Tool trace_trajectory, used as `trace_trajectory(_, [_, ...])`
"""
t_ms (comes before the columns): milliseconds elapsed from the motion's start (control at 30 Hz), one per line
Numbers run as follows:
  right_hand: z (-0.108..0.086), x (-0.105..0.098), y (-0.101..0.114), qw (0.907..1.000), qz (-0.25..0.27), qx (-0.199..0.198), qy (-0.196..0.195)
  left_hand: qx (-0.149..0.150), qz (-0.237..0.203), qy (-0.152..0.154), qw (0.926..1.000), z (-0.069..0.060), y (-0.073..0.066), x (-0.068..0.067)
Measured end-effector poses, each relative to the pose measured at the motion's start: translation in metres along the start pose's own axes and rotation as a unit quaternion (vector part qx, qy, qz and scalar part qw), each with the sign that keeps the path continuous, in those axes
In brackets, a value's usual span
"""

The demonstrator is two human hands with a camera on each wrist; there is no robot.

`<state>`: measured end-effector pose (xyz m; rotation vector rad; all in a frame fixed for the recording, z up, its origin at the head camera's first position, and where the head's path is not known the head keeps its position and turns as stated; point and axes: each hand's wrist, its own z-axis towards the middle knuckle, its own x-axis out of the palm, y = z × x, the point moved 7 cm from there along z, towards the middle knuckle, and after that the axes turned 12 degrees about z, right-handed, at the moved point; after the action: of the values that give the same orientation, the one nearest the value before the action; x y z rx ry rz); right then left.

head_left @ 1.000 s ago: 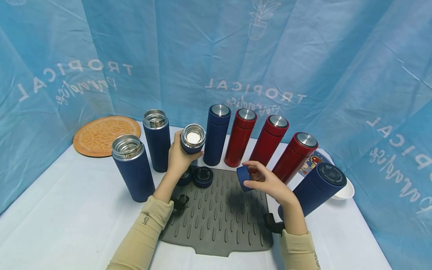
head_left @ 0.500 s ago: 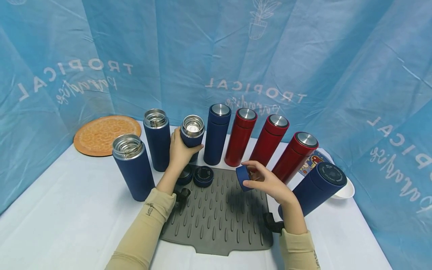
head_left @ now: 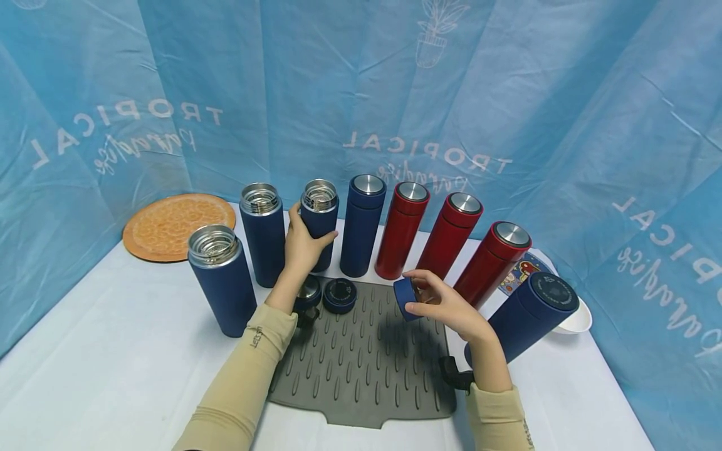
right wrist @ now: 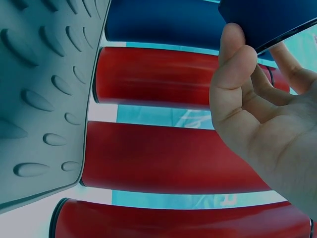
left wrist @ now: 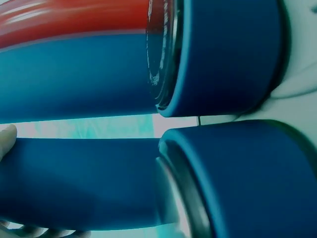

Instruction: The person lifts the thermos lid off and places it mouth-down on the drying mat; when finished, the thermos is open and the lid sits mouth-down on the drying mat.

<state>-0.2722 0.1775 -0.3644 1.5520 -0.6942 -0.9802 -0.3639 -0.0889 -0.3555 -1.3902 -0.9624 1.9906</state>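
In the head view my left hand (head_left: 301, 247) grips the body of a lidless blue thermos flask (head_left: 320, 220), upright in the back row with its steel mouth uncovered. My right hand (head_left: 448, 304) pinches a blue flask lid (head_left: 405, 299), tilted on its side above the grey ribbed mat (head_left: 361, 369). The right wrist view shows thumb and fingers on that lid (right wrist: 267, 22). Two more lids, one dark blue (head_left: 340, 295) and one partly behind the left wrist (head_left: 308, 294), lie on the mat's far left corner. Two lidless blue flasks, one nearer (head_left: 225, 282) and one farther (head_left: 265, 244), stand at left.
Right of the held flask stand a lidded blue flask (head_left: 361, 238) and three red flasks (head_left: 400, 241). Another lidded blue flask (head_left: 524, 316) is beside the right forearm, a white bowl (head_left: 578, 319) behind it. An orange round board (head_left: 175, 225) leans at back left.
My left hand has moved the lidless flask back and straightened it from a tilt towards me to upright. The right hand and its lid have hardly moved.
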Motion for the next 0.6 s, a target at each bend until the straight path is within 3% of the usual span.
trace_trajectory(600, [0.0011, 0.0018, 0.0004, 0.9999, 0.008, 0.007, -0.001, -0.001, 0.024, 0.004, 0.9997, 0.008, 0.0034, 0.003])
